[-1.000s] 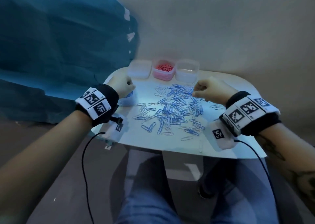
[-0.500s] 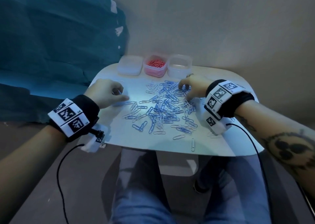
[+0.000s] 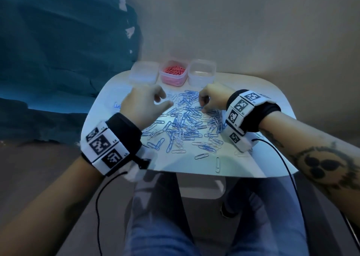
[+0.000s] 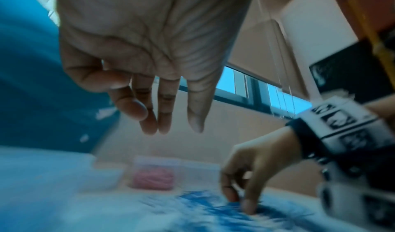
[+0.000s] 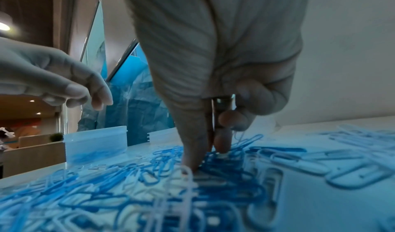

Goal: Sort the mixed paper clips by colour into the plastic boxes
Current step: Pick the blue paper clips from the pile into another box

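While the right hand (image 3: pixel 211 99) presses thumb and fingertips into the blue and white paper clips (image 3: pixel 185 127) heaped mid-table, its grasp cannot be told; left hand (image 3: pixel 143 103) hovers empty, fingers loose. Step: picking blue. Next needs isolating one clip. Only the right wrist view shows the blue-filled box (image 5: pixel 96 144).
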Motion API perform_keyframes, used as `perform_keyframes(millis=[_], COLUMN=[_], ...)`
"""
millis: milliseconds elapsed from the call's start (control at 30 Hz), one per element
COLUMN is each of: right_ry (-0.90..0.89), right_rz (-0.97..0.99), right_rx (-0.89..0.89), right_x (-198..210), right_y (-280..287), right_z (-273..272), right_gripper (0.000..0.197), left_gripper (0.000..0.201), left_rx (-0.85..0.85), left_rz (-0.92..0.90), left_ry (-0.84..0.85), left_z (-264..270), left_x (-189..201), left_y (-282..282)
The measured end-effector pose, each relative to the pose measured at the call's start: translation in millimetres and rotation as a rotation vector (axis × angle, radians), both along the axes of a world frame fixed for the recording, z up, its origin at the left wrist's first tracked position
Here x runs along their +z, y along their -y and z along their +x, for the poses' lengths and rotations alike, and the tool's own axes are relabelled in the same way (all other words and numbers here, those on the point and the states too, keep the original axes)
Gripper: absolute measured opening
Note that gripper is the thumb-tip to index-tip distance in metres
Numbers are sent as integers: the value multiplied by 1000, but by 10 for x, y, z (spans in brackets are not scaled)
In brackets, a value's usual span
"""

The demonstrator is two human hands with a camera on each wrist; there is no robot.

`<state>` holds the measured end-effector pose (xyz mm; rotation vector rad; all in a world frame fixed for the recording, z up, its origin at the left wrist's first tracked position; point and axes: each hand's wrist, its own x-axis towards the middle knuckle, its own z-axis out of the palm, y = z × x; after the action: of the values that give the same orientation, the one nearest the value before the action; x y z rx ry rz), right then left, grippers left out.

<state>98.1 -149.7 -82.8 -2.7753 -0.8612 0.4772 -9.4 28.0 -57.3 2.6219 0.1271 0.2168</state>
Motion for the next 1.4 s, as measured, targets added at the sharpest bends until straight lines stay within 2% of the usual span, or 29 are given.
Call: perform_keyframes(millis=[167,333,400,467,533,633,667,733,800,900,967,1033,1067,1133,1267,1333,1400], right_ry=[57,84,83,64,-21,-252,-337,-497,-584,-540,-428,-358,-338,-283,-75,8,-40], right_rz=[-22,-60,-79,-61,36,324,404,552,606,624,763,918,931,787,507,373,342], right_rx=[41,60,60,49,4,-123,-165,-198,-163,-78,-164,-274,-298,-263,-97,-45,-52], right_x=[5,11,-1,-16,5,156,222,289,316,381,428,465,473,483,397,350,357], right_y=[-10,-55,-72,-71,-27,105,143,177,150,113,191,315,367,380,192,131,123], right_z=[-25,-13,9,32,51,-2,-45,-148,-281,-441,-437,-414,-424,-507,-678,-686,-700], right_gripper=[17,19,18,17,16,3,9,17,17,5,13,9,7,5,14,10,9], left_gripper=[19,15,16,16,19,25,28,38,47,50,46,46,48,51,52,49,47], left_rx=[-41,-2,26,84,178,304,314,280,233,202,201,139,109,82,40,34,49], left_rz=[-169,-299,-425,-648,-957,-1491,-1639,-1867,-2065,-2301,-2398,-2452,-2450,-2426,-2420,-2425,-2435], left_ry=[-31,-35,-62,-88,-119,-111,-109,-128,-146,-96,-67,-73,-83,-68,-11,0,7], left_z=[7,-14,-16,-7,-6,9,26,57,79,72,45,20,17,25,23,4,-7], left_x=[-181,-277,-305,-324,-320,-295,-304,-297,-273,-245,-264,-291,-307,-328,-327,-333,-346], left_y=[247,380,423,458,513,620,651,735,836,948,935,886,861,831,853,867,876])
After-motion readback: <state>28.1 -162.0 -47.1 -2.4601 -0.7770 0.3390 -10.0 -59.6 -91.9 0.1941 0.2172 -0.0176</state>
